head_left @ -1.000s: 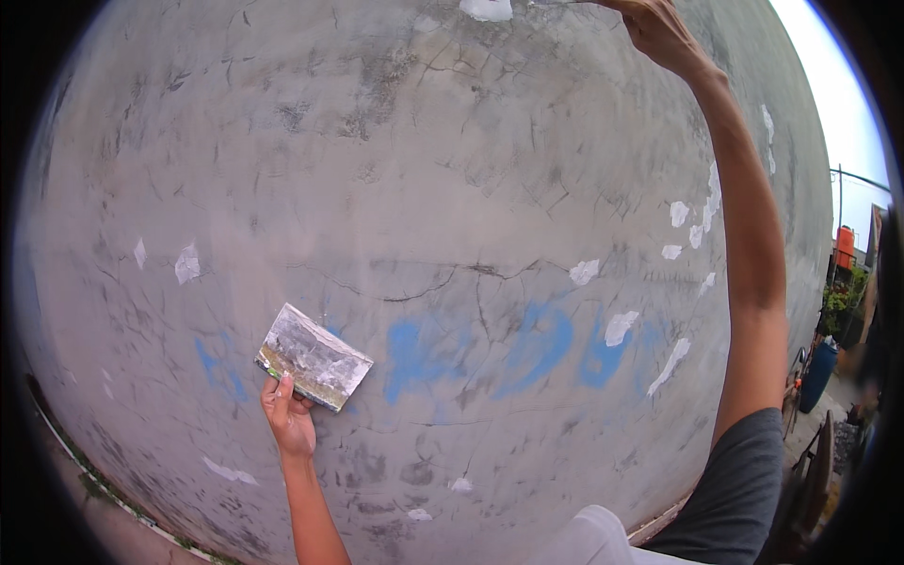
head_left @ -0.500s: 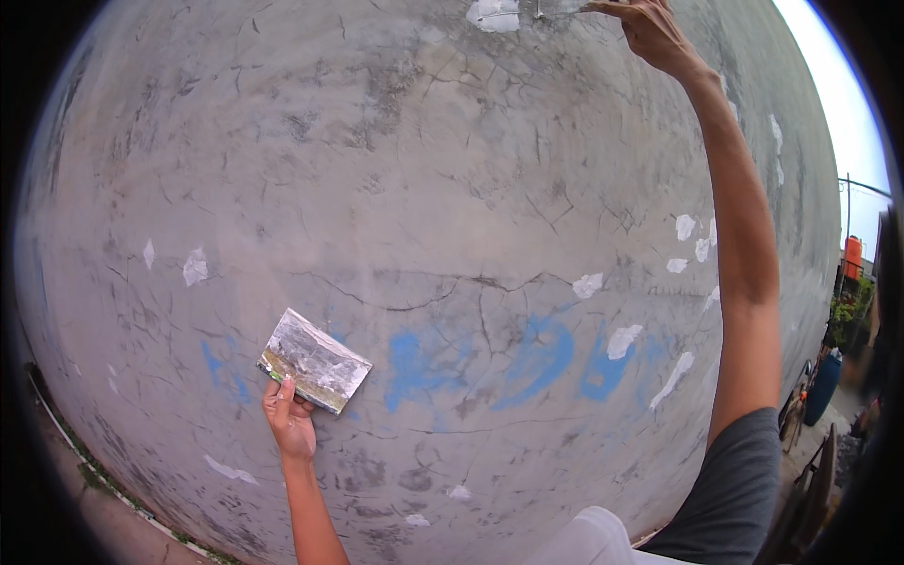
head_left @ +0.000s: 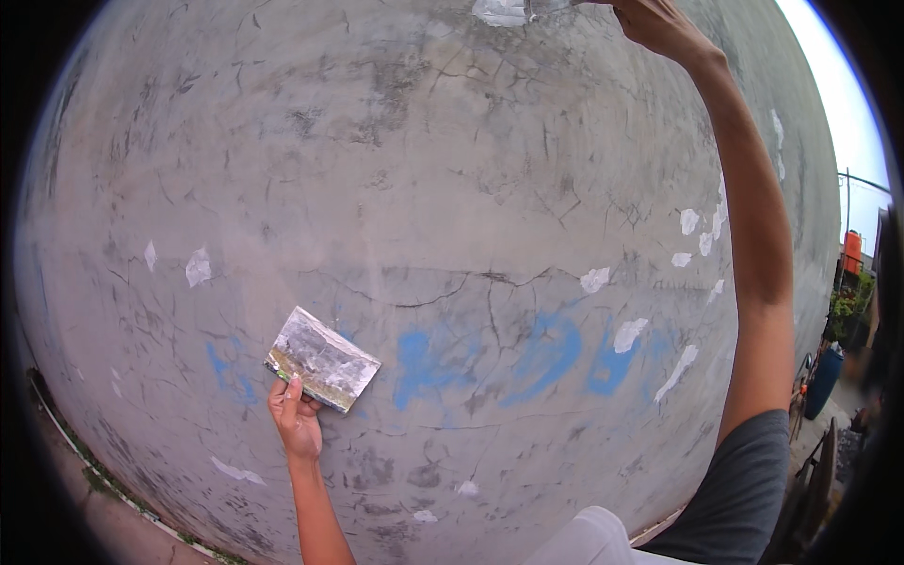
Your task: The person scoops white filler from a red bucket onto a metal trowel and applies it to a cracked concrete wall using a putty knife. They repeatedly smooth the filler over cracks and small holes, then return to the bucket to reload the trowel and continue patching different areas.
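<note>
My left hand (head_left: 299,426) grips the lower left edge of a small rectangular board (head_left: 325,353), thumb on its face. White and grey putty is smeared over the board, with a yellowish-green strip along the lower edge. It is held tilted in front of the cracked grey wall (head_left: 377,217). High up, my right hand (head_left: 659,26) is closed on a putty knife (head_left: 554,7), whose thin grey blade lies by a white putty patch (head_left: 502,10) on the wall. The top of the picture cuts off part of the hand and tool.
Several white patches (head_left: 629,334) dot the wall, along with faded blue paint marks (head_left: 556,353) and cracks. At the wall's foot on the left runs a paved strip (head_left: 122,523). To the far right stand a blue barrel (head_left: 824,384) and an orange tank (head_left: 852,252).
My right hand and the putty knife have shifted slightly up, with the blade closer to the white patch. The board stays in my left hand; the whole view has shifted a little.
</note>
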`<state>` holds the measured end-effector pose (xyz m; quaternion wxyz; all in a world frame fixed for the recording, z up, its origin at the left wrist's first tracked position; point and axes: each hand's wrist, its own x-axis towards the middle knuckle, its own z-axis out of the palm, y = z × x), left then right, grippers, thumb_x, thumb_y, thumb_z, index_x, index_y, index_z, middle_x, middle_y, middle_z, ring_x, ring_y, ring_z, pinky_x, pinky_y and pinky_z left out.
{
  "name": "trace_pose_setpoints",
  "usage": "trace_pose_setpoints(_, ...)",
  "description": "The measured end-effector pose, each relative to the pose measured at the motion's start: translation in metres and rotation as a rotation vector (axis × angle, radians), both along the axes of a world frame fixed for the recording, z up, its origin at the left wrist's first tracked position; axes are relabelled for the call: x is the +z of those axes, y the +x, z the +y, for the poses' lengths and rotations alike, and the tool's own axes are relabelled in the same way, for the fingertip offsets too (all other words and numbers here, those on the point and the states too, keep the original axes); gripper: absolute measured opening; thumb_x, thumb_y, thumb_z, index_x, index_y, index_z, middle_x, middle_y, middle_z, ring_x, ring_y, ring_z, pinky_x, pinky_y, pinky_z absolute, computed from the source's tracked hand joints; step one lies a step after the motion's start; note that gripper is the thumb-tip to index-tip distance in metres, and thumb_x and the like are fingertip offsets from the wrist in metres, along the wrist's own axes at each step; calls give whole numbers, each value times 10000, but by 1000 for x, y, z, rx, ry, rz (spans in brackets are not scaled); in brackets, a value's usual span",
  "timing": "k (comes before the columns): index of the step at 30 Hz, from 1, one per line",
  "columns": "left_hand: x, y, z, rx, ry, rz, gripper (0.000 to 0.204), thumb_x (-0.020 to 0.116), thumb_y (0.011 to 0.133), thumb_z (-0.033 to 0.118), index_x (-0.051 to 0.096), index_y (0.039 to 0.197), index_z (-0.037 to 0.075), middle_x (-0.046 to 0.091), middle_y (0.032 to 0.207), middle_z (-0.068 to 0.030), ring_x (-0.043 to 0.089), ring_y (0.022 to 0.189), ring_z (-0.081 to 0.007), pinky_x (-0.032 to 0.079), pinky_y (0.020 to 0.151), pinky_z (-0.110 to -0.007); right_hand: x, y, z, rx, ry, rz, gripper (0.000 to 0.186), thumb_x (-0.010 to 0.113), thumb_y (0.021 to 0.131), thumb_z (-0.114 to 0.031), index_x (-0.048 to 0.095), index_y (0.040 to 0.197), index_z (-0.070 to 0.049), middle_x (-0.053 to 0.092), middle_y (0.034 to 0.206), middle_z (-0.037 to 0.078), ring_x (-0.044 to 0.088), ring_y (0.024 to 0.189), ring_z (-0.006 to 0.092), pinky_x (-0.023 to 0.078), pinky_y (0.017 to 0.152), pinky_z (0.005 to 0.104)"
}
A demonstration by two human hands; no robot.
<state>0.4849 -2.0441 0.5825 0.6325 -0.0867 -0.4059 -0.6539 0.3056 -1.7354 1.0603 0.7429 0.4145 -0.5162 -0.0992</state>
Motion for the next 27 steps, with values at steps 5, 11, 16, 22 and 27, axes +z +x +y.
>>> trace_pose_setpoints(5, 2, -2, -2, -41, -30, 5, 170, 539, 921, 162, 576, 1004, 19, 587, 800, -6, 489, 609, -41, 372, 520, -197, -15, -44, 36, 66, -167, 139, 349, 503, 879, -37, 675, 1124, -216, 595, 1043, 70, 571, 969, 235, 488, 842, 361)
trace_pose_setpoints(11, 1, 1, -6, -34, -45, -18, 166, 540, 921, 163, 578, 977, 12, 589, 791, -12, 496, 615, -41, 383, 520, -195, -56, -71, -14, 217, -386, -27, 368, 531, 916, -66, 653, 1173, -301, 599, 1045, 31, 585, 964, 208, 546, 771, 333)
trace_pose_setpoints(16, 2, 3, -4, -49, -34, -23, 173, 546, 919, 165, 580, 979, 7, 591, 797, -14, 506, 621, -41, 417, 542, -194, -72, -76, -33, 232, -408, -77, 425, 521, 866, -16, 642, 1191, -262, 582, 1061, 65, 568, 991, 235, 533, 796, 343)
trace_pose_setpoints(22, 0, 1, -7, -39, -20, -27, 182, 543, 921, 163, 582, 997, 2, 596, 804, -17, 507, 600, -44, 423, 522, -200, -77, -97, -27, 276, -351, -63, 411, 523, 893, -13, 614, 1235, -223, 565, 1106, 89, 563, 977, 245, 510, 837, 362)
trace_pose_setpoints(27, 2, 3, -6, -41, -25, -46, 170, 545, 920, 158, 583, 980, 4, 592, 801, -15, 500, 600, -42, 416, 522, -199, -82, -73, -16, 288, -370, -181, 387, 517, 898, -7, 620, 1232, -174, 584, 1059, 102, 582, 930, 239, 513, 803, 325)
